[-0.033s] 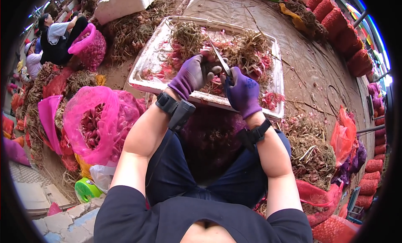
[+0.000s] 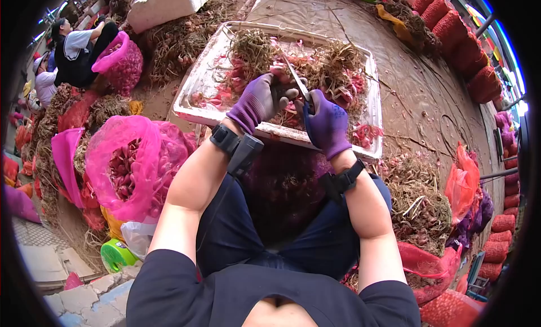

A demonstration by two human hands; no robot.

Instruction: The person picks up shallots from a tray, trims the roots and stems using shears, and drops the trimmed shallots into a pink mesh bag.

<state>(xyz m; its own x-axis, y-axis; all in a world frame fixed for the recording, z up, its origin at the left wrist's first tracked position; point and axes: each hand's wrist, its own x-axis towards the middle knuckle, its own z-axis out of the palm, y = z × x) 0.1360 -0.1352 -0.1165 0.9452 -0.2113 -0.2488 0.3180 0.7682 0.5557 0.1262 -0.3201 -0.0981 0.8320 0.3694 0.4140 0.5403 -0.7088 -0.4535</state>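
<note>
My left hand (image 2: 262, 98), in a purple and grey glove, is closed around a pinkish shallot (image 2: 278, 71) above a white foam tray (image 2: 194, 84). My right hand (image 2: 328, 123), gloved the same way, grips scissors (image 2: 297, 80) with a metal blade and a dark blue handle. The blade points up and left, its tip close beside the shallot. Under and beyond both hands, the tray bears red shallots, loose pink skins and bunches of dry stalks (image 2: 338, 65). Glove and fingers partly hide the shallot and the handle.
On the left stands a pink mesh bag (image 2: 149, 158) of shallots, near a green container (image 2: 117, 255). Heaped dry shallots (image 2: 420, 206) lie at my right, beside red bags (image 2: 462, 177). Another person (image 2: 79, 51) sits far left. Full red sacks (image 2: 445, 22) line the far right.
</note>
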